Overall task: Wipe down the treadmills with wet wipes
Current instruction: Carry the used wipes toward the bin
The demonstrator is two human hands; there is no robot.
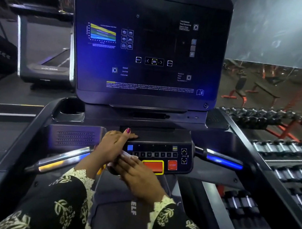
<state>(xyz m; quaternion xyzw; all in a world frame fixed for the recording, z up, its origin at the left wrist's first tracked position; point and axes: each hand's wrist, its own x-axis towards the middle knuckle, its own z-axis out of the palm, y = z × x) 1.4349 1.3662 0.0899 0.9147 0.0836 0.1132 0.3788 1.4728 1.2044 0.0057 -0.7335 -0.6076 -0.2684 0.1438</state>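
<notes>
Currently I see both hands at the left end of the treadmill's [220,138] keypad panel [162,140]. The left hand [113,142] lies across the panel's top left corner, its fingers [130,136] straight and flat, gripping nothing. The right hand [138,176] sits just below it, fingers straight and close together, pressing the white wipe [128,155] against the panel's lower left edge, beside the yellow-framed red button [153,165]. Dumbbells [286,147] line racks on the right.

Two treadmills: the near treadmill [148,37] and a far treadmill [45,46]. One wet wipe [127,155]. Two hands: left hand [111,143], right hand [138,176]
</notes>
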